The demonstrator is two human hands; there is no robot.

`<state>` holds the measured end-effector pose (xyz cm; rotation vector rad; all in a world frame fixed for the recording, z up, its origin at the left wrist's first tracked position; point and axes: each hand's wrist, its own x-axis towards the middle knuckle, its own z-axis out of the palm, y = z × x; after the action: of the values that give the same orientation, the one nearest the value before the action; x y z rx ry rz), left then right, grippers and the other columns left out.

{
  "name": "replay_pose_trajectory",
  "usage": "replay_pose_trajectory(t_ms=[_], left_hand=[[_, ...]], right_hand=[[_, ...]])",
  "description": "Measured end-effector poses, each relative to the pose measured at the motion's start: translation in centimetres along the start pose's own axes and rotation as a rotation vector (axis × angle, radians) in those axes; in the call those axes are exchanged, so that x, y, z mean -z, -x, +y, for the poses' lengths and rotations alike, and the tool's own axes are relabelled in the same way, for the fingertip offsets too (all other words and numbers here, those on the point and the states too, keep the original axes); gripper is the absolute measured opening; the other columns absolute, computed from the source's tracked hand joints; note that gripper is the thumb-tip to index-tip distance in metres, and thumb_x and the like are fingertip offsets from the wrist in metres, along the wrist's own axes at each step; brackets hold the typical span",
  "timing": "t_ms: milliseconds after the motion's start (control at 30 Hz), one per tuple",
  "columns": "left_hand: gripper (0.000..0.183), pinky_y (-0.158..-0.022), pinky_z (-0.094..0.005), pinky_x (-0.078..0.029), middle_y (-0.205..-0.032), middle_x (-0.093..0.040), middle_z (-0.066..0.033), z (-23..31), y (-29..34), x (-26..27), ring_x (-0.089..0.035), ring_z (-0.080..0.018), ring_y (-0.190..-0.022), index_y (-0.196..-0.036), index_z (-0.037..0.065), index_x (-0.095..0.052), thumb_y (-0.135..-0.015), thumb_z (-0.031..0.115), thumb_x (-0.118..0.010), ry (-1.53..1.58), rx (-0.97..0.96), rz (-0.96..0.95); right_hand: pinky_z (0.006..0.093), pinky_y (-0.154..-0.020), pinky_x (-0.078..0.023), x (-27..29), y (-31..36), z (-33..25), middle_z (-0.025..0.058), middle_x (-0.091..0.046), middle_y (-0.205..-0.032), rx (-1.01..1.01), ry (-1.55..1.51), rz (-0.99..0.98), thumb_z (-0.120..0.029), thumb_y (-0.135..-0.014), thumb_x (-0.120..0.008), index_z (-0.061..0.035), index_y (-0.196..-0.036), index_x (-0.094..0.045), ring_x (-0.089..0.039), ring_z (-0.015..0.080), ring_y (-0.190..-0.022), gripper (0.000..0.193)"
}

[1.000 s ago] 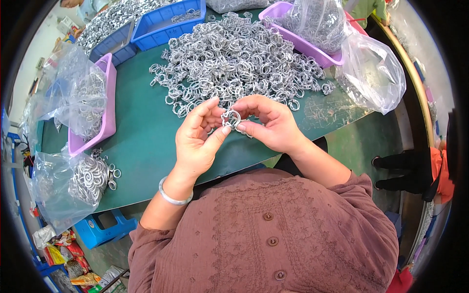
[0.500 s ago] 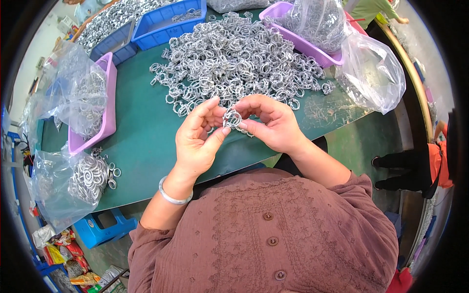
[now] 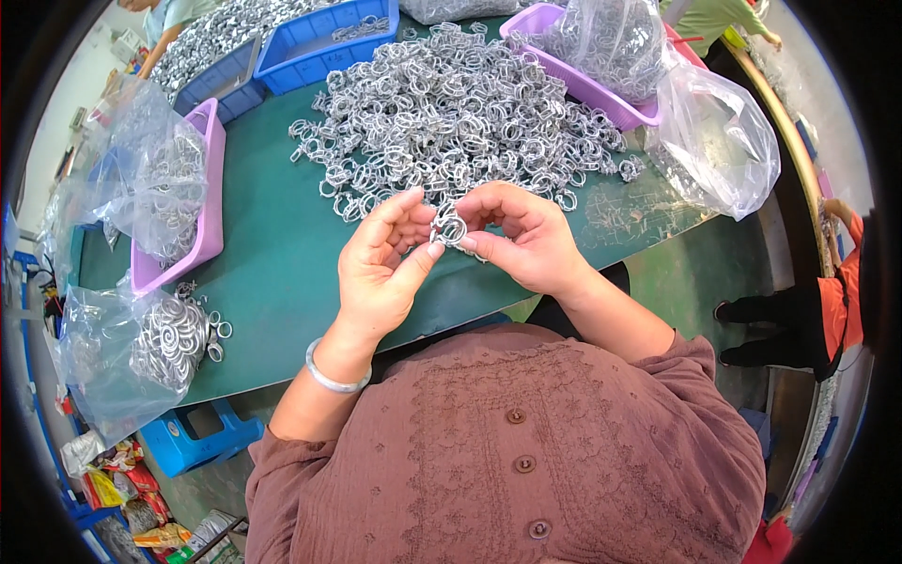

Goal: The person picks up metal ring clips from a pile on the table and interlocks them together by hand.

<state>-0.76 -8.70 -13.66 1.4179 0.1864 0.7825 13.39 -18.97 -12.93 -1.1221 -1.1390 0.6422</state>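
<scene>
Metal rings (image 3: 452,227), between both hands (image 3: 381,268) (image 3: 528,242), apparently linked

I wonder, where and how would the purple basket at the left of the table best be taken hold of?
Probably by the long rim on the right of the purple basket, coming from the right. That wall faces the green tabletop and its rim shows bare, while a clear plastic bag with metal pieces drapes over the left side.

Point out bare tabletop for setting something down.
Green tabletop shows between the left purple basket and the left hand; a scuffed patch lies between the right hand and clear bag. Crowded: the metal-ring heap and far-side blue bins.
</scene>
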Motion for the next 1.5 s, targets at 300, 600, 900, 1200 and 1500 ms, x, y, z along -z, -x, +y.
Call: replay_pose_trajectory(t_ms=[300,600,900,1200,1500], left_hand=[[0.04,-0.077,-0.0234,-0.046,-0.098,-0.053,-0.0074,0.04,0.14,-0.04,-0.054,-0.0123,-0.087,-0.114,-0.001,-0.046,-0.076,-0.008,-0.055,0.063,0.141,0.026],[0.036,-0.077,-0.0232,-0.045,-0.097,-0.054,-0.0062,0.02,0.13,0.06,-0.054,-0.0124,-0.089,-0.111,-0.001,-0.049,-0.076,-0.008,-0.056,0.091,0.106,-0.022],[0.041,-0.082,-0.0255,-0.045,-0.104,-0.054,-0.0085,0.0,0.35,-0.12,-0.053,-0.014,-0.096,-0.114,0.0,-0.047,-0.075,-0.009,-0.056,0.135,0.098,-0.008],[0.045,-0.085,-0.0272,-0.044,-0.106,-0.054,-0.009,-0.05,0.48,-0.03,-0.053,-0.015,-0.098,-0.116,0.001,-0.045,-0.074,-0.012,-0.056,0.165,0.059,-0.019],[0.045,-0.085,-0.0277,-0.045,-0.106,-0.054,-0.0097,-0.2,0.62,0.09,-0.054,-0.0162,-0.098,-0.115,0.0,-0.045,-0.074,-0.014,-0.054,0.191,0.03,-0.034]], right_hand=[[0.022,-0.064,-0.044,0.08,0.16,0.1,0.0029,-0.053,-0.084,0.031,0.039,-0.012,0.006,-0.072,-0.059,-0.0004,-0.097,-0.056,-0.052,0.009,-0.074,0.027],[0.0239,-0.064,-0.046,-0.1,-0.03,-0.66,0.0064,-0.055,-0.082,0.194,0.313,-0.003,0.008,-0.069,-0.058,-0.0019,-0.099,-0.055,-0.055,0.0124,-0.072,0.032],[0.0245,-0.064,-0.047,0.01,0.03,-0.59,0.0079,-0.055,-0.087,0.253,0.372,0.045,0.008,-0.067,-0.06,-0.0023,-0.1,-0.054,-0.055,0.0135,-0.071,0.035],[0.0241,-0.064,-0.047,-0.09,0.11,-0.48,0.0077,-0.055,-0.089,0.222,0.314,0.058,0.007,-0.067,-0.061,-0.0008,-0.1,-0.054,-0.056,0.0133,-0.072,0.035],[0.0247,-0.071,-0.045,0.24,0.15,-0.49,0.0082,-0.053,-0.094,0.201,0.359,-0.025,0.008,-0.069,-0.059,0.001,-0.107,-0.049,-0.054,0.0132,-0.079,0.04]])
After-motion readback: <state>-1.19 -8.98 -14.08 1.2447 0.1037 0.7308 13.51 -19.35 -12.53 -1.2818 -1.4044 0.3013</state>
